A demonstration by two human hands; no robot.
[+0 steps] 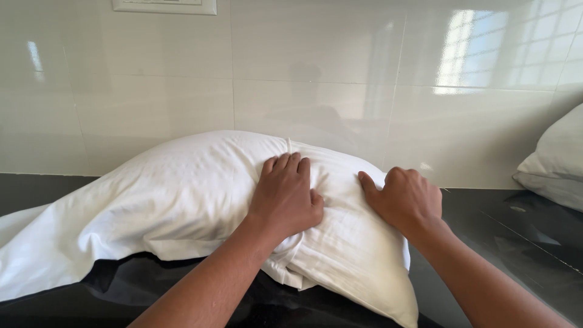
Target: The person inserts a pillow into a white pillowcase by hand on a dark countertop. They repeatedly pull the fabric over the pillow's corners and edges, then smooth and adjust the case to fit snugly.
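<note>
Head view: right hand fingertips seemingly buried.

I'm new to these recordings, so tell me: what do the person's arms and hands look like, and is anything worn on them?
Two bare arms come in from the bottom edge. No sleeves show as far up as the picture reaches. The left hand and right hand have no gloves, rings, watch or bands that can be seen. Nails are short and unpainted.
</note>
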